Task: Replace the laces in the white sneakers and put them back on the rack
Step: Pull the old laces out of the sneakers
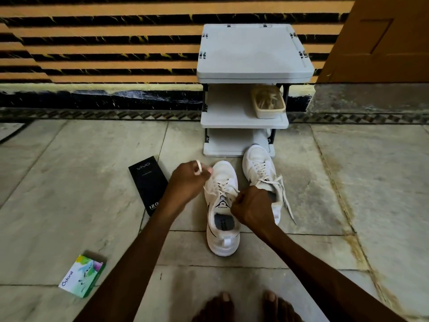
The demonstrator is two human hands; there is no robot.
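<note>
Left hand [185, 180] pinching a lace [198, 167], right hand [253, 206] curled over near sneaker [222, 242], its hold hidden

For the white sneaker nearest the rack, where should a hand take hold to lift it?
Grip the heel collar of the white laced sneaker, coming from above on the person's side: it stands upright, opening up, heel toward them, toe at the grey plastic rack. Loose lace ends trail off its right side.
</note>
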